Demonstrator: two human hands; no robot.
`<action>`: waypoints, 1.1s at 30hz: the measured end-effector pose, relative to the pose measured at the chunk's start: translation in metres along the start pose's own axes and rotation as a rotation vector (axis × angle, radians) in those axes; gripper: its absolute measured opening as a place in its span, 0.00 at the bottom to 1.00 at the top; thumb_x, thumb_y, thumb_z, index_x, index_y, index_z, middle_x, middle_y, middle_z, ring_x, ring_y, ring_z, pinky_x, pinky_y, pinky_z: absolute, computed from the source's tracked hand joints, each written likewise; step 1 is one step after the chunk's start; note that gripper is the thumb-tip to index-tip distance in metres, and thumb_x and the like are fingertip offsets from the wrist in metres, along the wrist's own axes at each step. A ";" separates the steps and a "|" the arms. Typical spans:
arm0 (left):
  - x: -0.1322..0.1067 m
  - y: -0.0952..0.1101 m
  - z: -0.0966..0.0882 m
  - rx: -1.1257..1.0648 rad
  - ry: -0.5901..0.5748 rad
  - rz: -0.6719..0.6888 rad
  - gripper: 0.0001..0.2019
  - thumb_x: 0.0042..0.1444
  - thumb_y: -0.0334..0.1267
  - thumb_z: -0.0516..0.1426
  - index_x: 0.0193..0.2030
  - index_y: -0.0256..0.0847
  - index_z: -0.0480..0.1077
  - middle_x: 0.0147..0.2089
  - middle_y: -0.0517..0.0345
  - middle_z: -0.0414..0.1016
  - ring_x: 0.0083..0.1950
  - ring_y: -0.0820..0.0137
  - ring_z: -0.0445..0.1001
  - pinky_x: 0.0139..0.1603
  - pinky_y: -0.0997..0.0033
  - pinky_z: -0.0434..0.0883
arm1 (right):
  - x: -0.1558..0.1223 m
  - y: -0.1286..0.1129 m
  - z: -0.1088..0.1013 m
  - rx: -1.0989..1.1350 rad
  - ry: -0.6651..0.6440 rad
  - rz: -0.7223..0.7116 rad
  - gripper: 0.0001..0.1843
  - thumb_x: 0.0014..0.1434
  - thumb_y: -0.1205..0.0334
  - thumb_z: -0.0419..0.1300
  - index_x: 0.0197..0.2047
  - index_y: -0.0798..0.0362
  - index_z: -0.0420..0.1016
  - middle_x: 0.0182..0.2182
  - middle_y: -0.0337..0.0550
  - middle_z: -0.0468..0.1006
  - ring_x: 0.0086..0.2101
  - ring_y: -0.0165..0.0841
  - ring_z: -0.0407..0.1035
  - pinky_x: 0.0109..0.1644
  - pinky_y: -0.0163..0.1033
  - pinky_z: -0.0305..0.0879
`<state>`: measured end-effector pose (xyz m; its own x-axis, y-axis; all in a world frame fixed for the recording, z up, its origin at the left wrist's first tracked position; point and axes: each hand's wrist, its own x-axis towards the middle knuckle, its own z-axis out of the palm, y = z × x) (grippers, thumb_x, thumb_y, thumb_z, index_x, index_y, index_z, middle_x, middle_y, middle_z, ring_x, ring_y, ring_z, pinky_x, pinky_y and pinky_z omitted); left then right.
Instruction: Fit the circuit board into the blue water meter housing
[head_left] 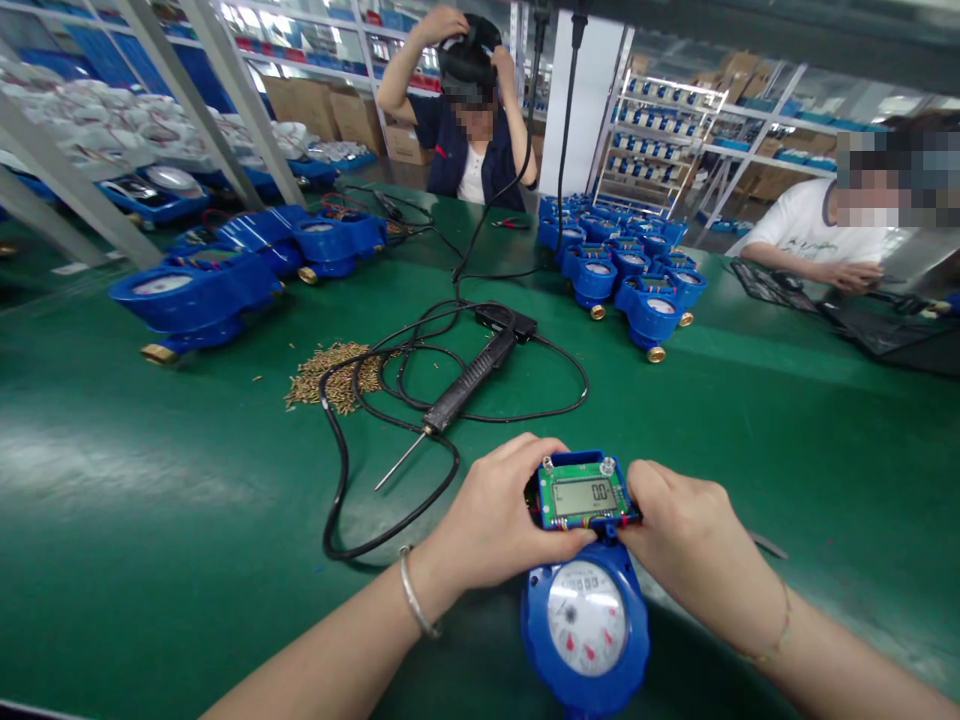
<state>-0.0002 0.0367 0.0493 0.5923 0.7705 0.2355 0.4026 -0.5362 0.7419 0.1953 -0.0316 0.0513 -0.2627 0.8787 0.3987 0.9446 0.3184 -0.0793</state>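
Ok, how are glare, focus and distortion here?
Head view: pale glare on the green tabletop at left; head view: metal posts upper left slant, perhaps from wide-angle distortion; head view: the display on the held meter is legible, the white parts upper left look soft.

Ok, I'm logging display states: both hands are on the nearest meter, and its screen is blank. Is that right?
Not quite: the screen isn't blank; the head view shows digits, apparently 0.0. The left hand and right hand are both on the nearest meter.
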 end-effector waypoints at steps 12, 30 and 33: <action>-0.003 -0.002 0.006 -0.168 0.004 -0.092 0.27 0.41 0.40 0.69 0.49 0.39 0.70 0.48 0.55 0.70 0.50 0.65 0.71 0.52 0.66 0.70 | 0.004 0.008 0.011 0.302 -0.099 0.207 0.12 0.44 0.78 0.58 0.24 0.54 0.60 0.19 0.33 0.65 0.20 0.27 0.59 0.26 0.32 0.45; -0.007 -0.005 0.009 -0.165 0.071 -0.117 0.25 0.41 0.41 0.68 0.47 0.39 0.70 0.45 0.57 0.71 0.46 0.66 0.73 0.48 0.66 0.71 | 0.011 0.039 0.000 1.178 -0.617 0.334 0.12 0.56 0.67 0.63 0.39 0.53 0.61 0.29 0.32 0.67 0.27 0.23 0.61 0.28 0.28 0.57; -0.007 -0.004 0.008 -0.171 0.070 -0.123 0.26 0.41 0.42 0.69 0.48 0.39 0.69 0.45 0.56 0.71 0.46 0.66 0.72 0.48 0.66 0.70 | 0.002 0.044 -0.003 1.463 -0.674 0.395 0.17 0.56 0.67 0.65 0.45 0.53 0.62 0.34 0.35 0.68 0.31 0.23 0.63 0.34 0.29 0.59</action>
<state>-0.0003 0.0303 0.0397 0.4940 0.8516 0.1755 0.3411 -0.3755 0.8618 0.2365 -0.0167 0.0515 -0.4685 0.8431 -0.2641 0.0999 -0.2465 -0.9640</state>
